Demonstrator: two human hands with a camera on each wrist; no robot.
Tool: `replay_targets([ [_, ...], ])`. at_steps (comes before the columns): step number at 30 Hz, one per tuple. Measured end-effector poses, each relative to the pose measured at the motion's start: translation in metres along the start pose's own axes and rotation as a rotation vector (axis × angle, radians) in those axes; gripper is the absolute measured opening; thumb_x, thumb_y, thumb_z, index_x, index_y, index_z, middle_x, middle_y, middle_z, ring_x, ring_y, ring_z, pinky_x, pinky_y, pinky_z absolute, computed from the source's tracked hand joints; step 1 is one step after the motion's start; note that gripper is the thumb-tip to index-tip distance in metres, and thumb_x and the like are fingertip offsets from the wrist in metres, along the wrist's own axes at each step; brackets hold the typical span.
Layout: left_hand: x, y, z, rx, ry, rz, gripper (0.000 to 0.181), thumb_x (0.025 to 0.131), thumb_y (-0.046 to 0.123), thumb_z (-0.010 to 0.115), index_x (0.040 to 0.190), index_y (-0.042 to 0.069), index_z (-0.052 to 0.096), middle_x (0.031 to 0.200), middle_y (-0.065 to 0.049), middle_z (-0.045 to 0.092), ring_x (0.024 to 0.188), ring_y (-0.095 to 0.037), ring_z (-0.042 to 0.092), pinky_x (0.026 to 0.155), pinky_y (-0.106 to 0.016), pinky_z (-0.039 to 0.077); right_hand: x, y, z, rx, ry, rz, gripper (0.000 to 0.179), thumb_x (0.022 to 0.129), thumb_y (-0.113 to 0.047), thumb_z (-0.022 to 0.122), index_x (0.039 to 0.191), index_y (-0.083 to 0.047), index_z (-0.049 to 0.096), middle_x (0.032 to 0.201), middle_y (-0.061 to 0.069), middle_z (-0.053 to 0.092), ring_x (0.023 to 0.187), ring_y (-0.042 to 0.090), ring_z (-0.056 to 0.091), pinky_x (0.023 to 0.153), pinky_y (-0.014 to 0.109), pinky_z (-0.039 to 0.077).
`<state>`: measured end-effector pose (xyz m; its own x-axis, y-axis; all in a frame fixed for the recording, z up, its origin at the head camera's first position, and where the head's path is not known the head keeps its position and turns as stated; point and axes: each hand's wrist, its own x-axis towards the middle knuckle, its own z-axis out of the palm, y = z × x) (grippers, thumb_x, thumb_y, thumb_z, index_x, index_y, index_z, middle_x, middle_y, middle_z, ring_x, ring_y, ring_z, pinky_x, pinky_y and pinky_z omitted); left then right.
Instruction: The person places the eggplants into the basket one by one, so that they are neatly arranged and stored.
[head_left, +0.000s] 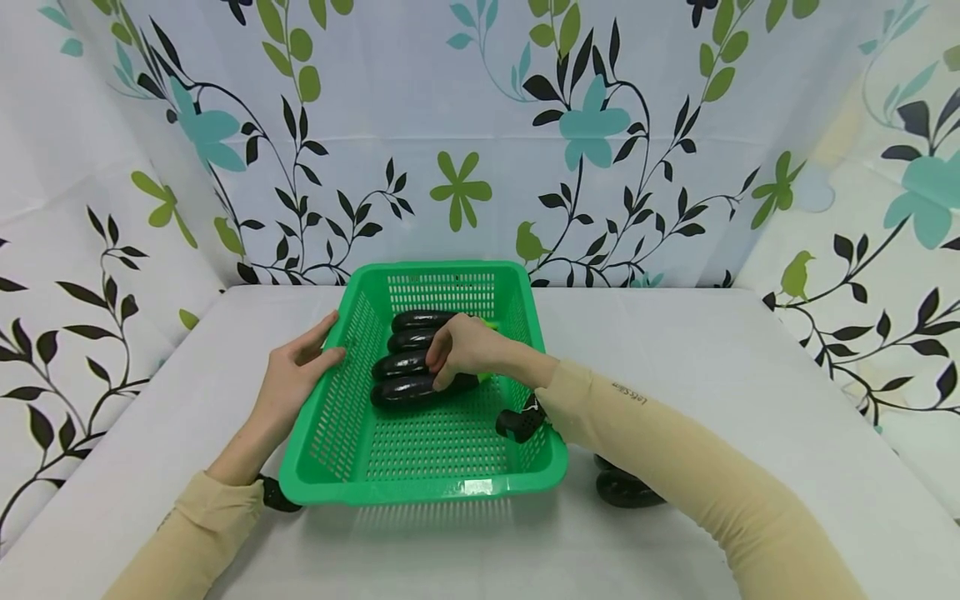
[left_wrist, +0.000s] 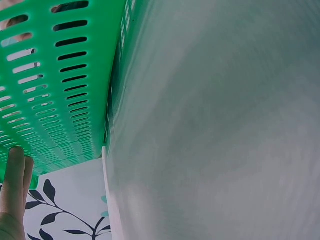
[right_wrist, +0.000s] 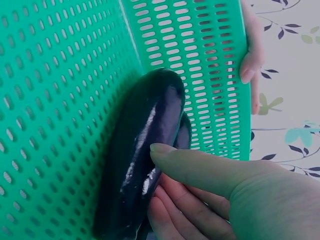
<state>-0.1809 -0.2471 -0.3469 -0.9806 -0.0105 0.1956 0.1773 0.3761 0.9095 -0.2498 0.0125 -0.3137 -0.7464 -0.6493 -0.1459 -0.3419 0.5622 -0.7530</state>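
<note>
Several glossy dark eggplants (head_left: 408, 390) lie side by side across a green plastic basket (head_left: 423, 490), their green stem ends to the right. My right hand (head_left: 468, 346) reaches over the right wall and holds the nearest eggplant. In the right wrist view the thumb (right_wrist: 172, 155) rests on that eggplant (right_wrist: 145, 135), with the other fingers curled at its side, their tips partly hidden. At the basket's left rim, my left hand (head_left: 296, 367) grips the edge, thumb over the top. Two of its fingers (left_wrist: 16, 175) lie against the slotted outer wall in the left wrist view.
More dark eggplants (head_left: 626, 487) lie on the white table (head_left: 645, 358) right of the basket, partly hidden by my right sleeve. A black wrist camera (head_left: 521, 423) hangs inside the basket's right wall. Leaf-patterned curtains (head_left: 465, 100) enclose the back and sides.
</note>
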Motion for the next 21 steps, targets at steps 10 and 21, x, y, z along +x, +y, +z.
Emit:
replay_targets([
  [10, -0.001, 0.002, 0.001, -0.007, 0.002, -0.011, 0.059, 0.094, 0.032, 0.058, 0.146, 0.021, 0.034, 0.141, -0.018, 0.044, 0.094, 0.007, 0.058, 0.070, -0.019, 0.053, -0.001, -0.001, -0.005, 0.165, 0.038, -0.023, 0.026, 0.074, -0.004, 0.078, 0.098, -0.002, 0.069, 0.094, 0.009, 0.069, 0.085, 0.016, 0.063, 0.081, 0.030, 0.052],
  [21, 0.000, 0.002, 0.001, -0.012, 0.004, 0.000, 0.058, 0.094, 0.032, 0.058, 0.146, 0.021, 0.035, 0.140, -0.019, 0.044, 0.094, 0.007, 0.058, 0.070, -0.018, 0.053, -0.016, -0.030, -0.035, 0.328, 0.050, -0.039, 0.028, 0.077, -0.009, 0.077, 0.103, -0.004, 0.069, 0.100, 0.005, 0.070, 0.096, 0.016, 0.063, 0.089, 0.029, 0.048],
])
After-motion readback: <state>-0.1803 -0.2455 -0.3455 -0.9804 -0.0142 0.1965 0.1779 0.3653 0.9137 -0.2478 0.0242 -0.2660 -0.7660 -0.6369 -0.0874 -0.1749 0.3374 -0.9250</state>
